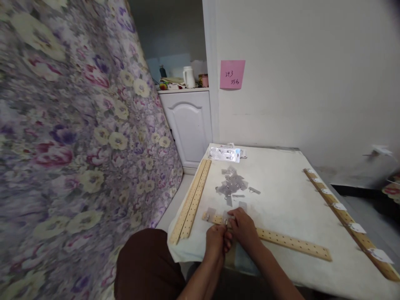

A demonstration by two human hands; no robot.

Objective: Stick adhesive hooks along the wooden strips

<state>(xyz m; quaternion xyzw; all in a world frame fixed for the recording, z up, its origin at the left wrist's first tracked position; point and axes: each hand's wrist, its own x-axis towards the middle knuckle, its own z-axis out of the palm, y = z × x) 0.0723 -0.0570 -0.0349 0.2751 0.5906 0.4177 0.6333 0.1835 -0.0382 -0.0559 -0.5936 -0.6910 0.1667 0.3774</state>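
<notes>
A pale wooden strip with rows of holes [293,242] lies across the near part of the table, under both my hands. My left hand [216,241] is closed at the strip's near edge, its fingertips curled by a small metal hook; what they grip is partly hidden. From the right, my right hand [244,227] reaches over the strip, thumb and finger pinched at the same metal hook [226,221]. Nearer the strip's left end sits another hook with a clear, greyish plate [210,213]. A loose heap of such plates and hooks [233,183] lies beyond my hands.
Two more perforated wooden strips [196,199] lie along the table's left side. At the right edge, another strip [359,237] carries several hooks with white tags. Clear plastic packaging [224,154] lies at the back. A floral curtain [93,158] hangs left of the table [275,179].
</notes>
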